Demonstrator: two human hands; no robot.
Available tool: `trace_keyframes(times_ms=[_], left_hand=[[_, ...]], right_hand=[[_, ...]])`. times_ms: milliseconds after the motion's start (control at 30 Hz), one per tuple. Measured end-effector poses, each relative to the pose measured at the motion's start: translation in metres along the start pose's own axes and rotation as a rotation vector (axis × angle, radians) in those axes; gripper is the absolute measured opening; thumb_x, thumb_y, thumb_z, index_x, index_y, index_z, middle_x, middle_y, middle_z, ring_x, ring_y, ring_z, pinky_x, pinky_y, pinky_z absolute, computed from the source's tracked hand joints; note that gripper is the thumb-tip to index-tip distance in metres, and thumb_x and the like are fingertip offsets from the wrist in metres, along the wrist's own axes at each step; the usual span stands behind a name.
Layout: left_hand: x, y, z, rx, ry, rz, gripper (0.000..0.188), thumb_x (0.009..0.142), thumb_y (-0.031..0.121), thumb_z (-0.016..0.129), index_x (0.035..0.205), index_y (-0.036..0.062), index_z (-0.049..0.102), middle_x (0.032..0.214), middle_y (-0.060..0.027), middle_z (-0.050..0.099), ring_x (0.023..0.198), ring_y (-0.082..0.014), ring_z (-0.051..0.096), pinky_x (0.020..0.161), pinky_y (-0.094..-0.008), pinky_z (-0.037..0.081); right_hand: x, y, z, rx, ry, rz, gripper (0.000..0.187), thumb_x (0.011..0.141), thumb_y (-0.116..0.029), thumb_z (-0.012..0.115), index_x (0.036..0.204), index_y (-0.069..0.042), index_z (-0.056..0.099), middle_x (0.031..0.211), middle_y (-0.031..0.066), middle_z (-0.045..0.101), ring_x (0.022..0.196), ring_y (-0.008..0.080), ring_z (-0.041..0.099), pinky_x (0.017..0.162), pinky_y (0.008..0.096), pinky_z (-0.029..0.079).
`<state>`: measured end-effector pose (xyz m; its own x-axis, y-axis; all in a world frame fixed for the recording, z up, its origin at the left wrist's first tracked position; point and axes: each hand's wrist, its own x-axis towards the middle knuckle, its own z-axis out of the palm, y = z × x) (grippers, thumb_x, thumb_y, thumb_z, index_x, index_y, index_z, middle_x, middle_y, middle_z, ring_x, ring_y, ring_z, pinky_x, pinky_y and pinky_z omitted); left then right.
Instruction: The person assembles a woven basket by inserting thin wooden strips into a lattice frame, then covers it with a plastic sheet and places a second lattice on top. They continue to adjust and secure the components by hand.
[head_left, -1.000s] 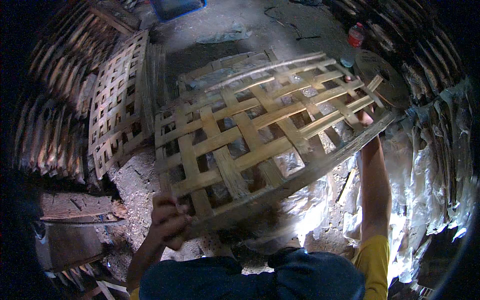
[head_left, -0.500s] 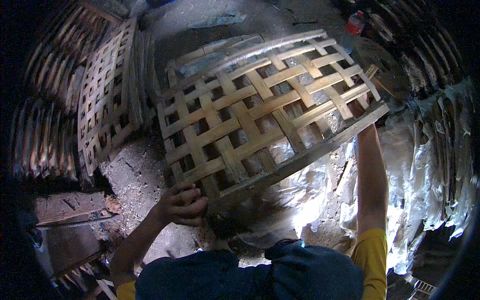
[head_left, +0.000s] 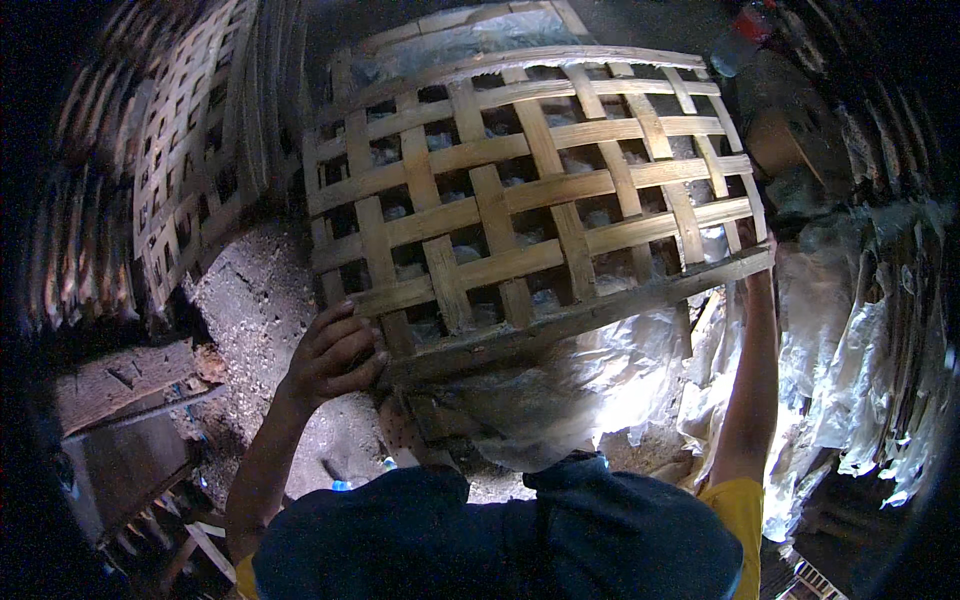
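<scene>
In front of me I hold a woven lattice panel (head_left: 560,188) of flat wooden or bamboo slats, tilted with its right end a little higher. My left hand (head_left: 335,350) is closed round its near left corner, thumb and fingers at the end of the thick edge bar. My right hand (head_left: 760,272) grips the near right corner; most of its fingers are hidden by the panel. Beneath the slats, crumpled clear plastic sheeting (head_left: 560,390) shows through the openings and along the near edge.
More lattice panels (head_left: 190,120) stand stacked on edge at the left. Ragged plastic sheets (head_left: 850,350) hang at the right. A bottle with a red label (head_left: 745,35) stands at the far right. A wooden beam (head_left: 125,385) lies at the left, beside the crumb-strewn floor (head_left: 255,300).
The lattice panel has turned closer to level, its right end coming down and its left end rising. My left hand has moved up and left with it; both hands keep their hold.
</scene>
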<state>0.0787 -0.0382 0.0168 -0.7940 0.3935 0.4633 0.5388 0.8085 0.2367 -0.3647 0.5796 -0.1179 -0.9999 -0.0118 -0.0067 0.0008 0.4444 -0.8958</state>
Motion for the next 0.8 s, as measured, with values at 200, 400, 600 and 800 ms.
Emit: trace_keyframes(times_ms=[200,400,600,800], left_hand=[[-0.004,0.004,0.01,-0.063,0.018,-0.12,0.039,0.075,0.004,0.075,0.11,0.0184,0.066,0.118,-0.0057,0.06,0.114,-0.0245,0.061,0.107,-0.0491,0.048],[-0.041,0.004,0.012,-0.127,-0.217,-0.323,0.039,0.079,0.005,0.073,0.115,0.0176,0.065,0.123,-0.0083,0.059,0.117,-0.0286,0.059,0.106,-0.05,0.047],[-0.034,0.03,0.006,0.133,0.299,-0.85,0.029,0.097,0.015,0.055,0.123,0.0015,0.058,0.126,-0.0143,0.058,0.121,-0.0299,0.053,0.106,-0.0418,0.041],[0.007,0.067,0.02,-0.898,0.67,-1.47,0.053,0.099,0.033,0.06,0.139,0.0021,0.044,0.12,-0.0099,0.059,0.111,-0.0185,0.057,0.098,-0.0334,0.046]], right_hand=[[-0.005,0.031,-0.079,-0.014,0.018,-0.006,0.034,0.096,-0.024,0.065,0.124,-0.007,0.058,0.104,0.0047,0.066,0.089,0.0165,0.058,0.082,0.0347,0.049],[-0.063,-0.066,-0.086,0.241,0.113,-0.201,0.036,0.098,-0.024,0.06,0.128,-0.004,0.054,0.112,0.0089,0.065,0.092,0.0172,0.058,0.084,0.0353,0.049],[-0.117,-0.267,-0.001,0.267,0.024,-0.244,0.042,0.105,-0.028,0.05,0.133,0.002,0.056,0.118,0.0137,0.066,0.102,0.0224,0.063,0.092,0.0375,0.05],[-0.164,-0.317,0.122,0.272,-0.576,-0.234,0.037,0.1,-0.027,0.06,0.126,-0.001,0.057,0.109,0.0104,0.065,0.087,0.0141,0.063,0.068,0.0282,0.053]])
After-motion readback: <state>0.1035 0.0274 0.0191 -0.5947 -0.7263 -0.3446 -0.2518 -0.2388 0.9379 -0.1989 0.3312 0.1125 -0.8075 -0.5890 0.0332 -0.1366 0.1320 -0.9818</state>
